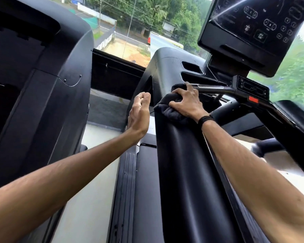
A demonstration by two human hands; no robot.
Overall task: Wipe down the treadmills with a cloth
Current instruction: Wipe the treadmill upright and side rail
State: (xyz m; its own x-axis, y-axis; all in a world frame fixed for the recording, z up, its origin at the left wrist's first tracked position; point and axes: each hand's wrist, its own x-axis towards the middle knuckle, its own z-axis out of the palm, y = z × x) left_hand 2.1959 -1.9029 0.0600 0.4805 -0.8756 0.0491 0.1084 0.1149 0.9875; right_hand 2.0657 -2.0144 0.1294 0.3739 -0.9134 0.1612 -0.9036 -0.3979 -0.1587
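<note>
My right hand (pixel 186 102) presses a dark grey cloth (pixel 167 106) onto the top of the black left side arm (pixel 179 155) of the treadmill in front of me. The cloth is bunched under my fingers, which curl over it near the metal handlebar (pixel 212 88). My left hand (pixel 139 114) hovers just left of that arm with fingers loosely curled together, holding nothing. The treadmill's console screen (pixel 256 27) with touch buttons stands at the upper right.
A second black treadmill's console housing (pixel 42 85) fills the left side. Between the two machines lie a pale floor strip (pixel 95 163) and a ribbed side rail (pixel 126 181). A small control pad with a red stop tab (pixel 253 99) sits on the handlebar. A window ahead shows trees and a road.
</note>
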